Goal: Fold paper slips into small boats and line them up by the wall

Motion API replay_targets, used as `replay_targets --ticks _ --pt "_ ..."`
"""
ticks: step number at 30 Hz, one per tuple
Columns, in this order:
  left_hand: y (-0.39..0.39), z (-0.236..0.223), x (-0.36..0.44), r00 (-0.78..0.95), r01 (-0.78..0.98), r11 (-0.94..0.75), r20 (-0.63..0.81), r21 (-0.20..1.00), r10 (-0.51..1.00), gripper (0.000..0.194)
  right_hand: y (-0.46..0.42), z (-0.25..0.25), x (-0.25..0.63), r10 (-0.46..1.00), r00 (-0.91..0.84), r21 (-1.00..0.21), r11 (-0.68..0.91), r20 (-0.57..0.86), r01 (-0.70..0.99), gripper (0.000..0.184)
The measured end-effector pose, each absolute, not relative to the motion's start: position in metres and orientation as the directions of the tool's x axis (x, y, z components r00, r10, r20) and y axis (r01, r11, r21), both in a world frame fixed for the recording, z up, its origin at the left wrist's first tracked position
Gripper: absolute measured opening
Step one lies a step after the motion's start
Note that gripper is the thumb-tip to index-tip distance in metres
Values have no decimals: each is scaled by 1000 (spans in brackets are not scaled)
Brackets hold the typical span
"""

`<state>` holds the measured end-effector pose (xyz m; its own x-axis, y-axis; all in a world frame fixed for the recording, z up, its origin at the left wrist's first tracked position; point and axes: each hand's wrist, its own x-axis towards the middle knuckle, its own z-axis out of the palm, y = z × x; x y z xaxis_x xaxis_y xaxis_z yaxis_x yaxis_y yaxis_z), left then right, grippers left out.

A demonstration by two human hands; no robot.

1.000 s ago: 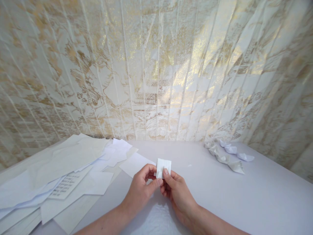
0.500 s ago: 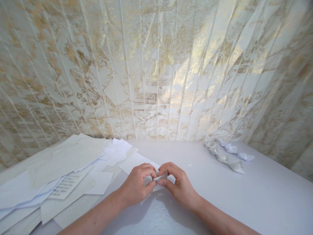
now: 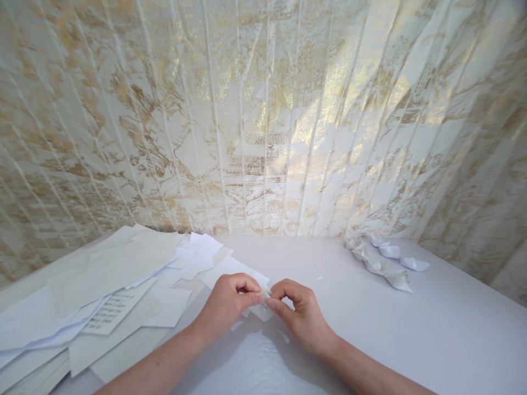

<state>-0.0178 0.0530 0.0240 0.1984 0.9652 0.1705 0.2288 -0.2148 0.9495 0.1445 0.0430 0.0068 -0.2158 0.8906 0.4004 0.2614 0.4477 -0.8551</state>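
A small folded piece of white paper is pinched between my two hands, over the middle of the white table. My left hand grips its left side with thumb and forefinger. On the right side, my right hand closes thumb and bent forefinger on the same paper. The fingertips of both hands almost meet and hide much of it, so its exact folded shape cannot be made out.
Loose sheets and torn paper lie heaped at the left. Several small folded paper boats and a row of greyish ones stand at the back right. A patterned curtain hangs behind the white table.
My fingers have shifted on the folded paper and my thumbs have come up a little. The paper has turned in my grip, and more of its lower part shows below my fingertips.
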Motion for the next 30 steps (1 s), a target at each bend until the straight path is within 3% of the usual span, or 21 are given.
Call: replay_targets --ticks 13,30 --pt "49 23 -10 80 133 -152 142 979 987 15 41 1 140 860 -171 -807 510 481 298 20" --pt "48 19 -7 133 100 -86 72 991 989 8 41 1 138 864 -158 -785 502 479 364 19"
